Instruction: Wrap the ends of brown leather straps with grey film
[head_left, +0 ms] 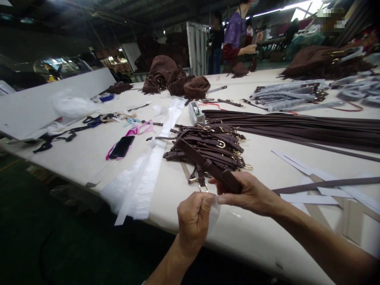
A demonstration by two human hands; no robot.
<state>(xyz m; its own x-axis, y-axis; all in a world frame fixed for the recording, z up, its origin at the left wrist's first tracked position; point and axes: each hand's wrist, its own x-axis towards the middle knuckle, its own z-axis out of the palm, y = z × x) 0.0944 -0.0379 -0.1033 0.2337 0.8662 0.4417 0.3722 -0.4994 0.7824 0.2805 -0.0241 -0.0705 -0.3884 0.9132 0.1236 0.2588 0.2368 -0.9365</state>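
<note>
My right hand [251, 192], near the table's front edge, is wrapped round a folded dark brown strap [213, 170]. Brass-coloured rings dangle from the strap's lower part. Just to its left, my left hand [194, 219] is closed, thumb pressed against the curled fingers, on a piece of clear plastic film [215, 215]. This film bulges out between the two hands, and the right thumb is close to its upper edge. Behind the hands lies a pile of short brown straps [222, 146] with gold buckles and clips.
White plastic sleeves [148, 170] hang over the front edge, left of the pile. A black phone [121, 147] lies further left. Long brown strips [297, 126] and plastic-wrapped straps [287, 95] are at right, brown bags [166, 75] behind. A co-worker [236, 29] stands across the table.
</note>
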